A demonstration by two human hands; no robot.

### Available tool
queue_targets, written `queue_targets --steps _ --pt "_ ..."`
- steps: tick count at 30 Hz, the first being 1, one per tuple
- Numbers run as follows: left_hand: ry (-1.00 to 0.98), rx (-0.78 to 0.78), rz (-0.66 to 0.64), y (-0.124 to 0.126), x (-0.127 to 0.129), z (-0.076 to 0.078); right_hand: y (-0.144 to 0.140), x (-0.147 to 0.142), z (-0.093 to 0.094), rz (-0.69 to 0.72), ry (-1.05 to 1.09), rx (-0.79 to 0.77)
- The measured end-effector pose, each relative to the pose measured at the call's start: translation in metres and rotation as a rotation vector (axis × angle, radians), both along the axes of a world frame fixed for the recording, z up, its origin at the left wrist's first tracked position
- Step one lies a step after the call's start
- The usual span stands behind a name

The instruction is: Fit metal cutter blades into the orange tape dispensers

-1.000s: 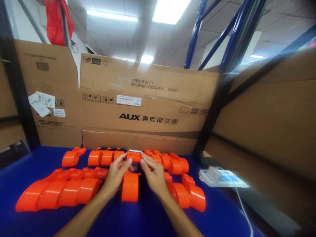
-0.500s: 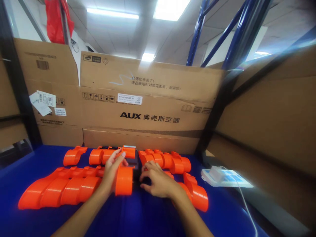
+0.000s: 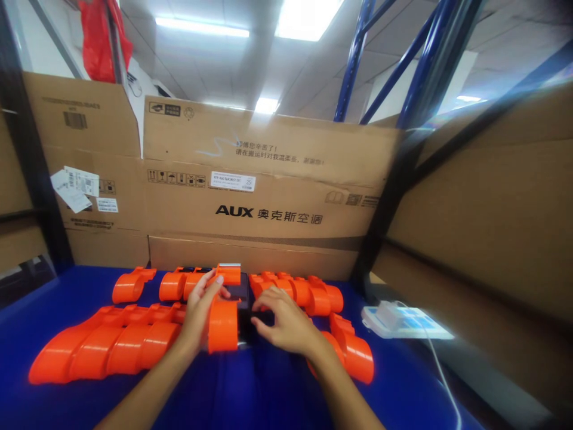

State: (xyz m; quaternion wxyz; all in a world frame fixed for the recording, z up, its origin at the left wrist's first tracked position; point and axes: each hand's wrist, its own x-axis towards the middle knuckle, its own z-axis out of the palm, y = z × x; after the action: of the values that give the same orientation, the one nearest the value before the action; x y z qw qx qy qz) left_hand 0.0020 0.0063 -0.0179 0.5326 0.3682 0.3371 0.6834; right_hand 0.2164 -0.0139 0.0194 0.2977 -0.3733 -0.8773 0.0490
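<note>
My left hand (image 3: 201, 307) is closed round an orange plastic part (image 3: 222, 325), which has a wide, smooth ring at the bottom. Above the fingers is another orange section (image 3: 229, 275) with a pale strip along its top; whether it joins the held part is unclear. Just to the right, the fingers of my right hand (image 3: 282, 319) are bent round a dark black piece (image 3: 245, 325) at the ring's side. Its shape is mostly hidden. Behind my hands stands a dark box-like object (image 3: 242, 289), partly covered.
Rows of similar orange parts (image 3: 123, 349) lie on the blue surface (image 3: 250, 400), with more at right (image 3: 358, 355) and behind. A white power strip (image 3: 407, 322) with a cable sits at right. A large cardboard panel (image 3: 264, 191) closes the back; dark rack posts (image 3: 376, 239) stand beside it.
The black piece now shows between the ring and my right fingers, which have moved slightly to the left. My left hand keeps its hold; the whole view has shifted a little.
</note>
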Motion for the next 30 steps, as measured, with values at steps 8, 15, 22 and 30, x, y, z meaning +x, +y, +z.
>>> queue_targets --steps 8,15,22,30 --pt "0.105 0.048 0.000 0.001 0.004 -0.004 0.007 0.000 0.003 -0.169 0.452 0.144" --pt "0.224 0.110 -0.102 -0.003 0.012 -0.007 0.005 -0.003 0.004 -0.161 0.582 0.191" --pt "0.238 0.122 -0.184 -0.005 0.015 -0.008 0.004 -0.011 -0.001 -0.089 0.525 0.199" --pt "0.227 0.134 -0.224 -0.010 0.017 -0.008 0.004 -0.018 -0.005 -0.078 0.532 0.179"
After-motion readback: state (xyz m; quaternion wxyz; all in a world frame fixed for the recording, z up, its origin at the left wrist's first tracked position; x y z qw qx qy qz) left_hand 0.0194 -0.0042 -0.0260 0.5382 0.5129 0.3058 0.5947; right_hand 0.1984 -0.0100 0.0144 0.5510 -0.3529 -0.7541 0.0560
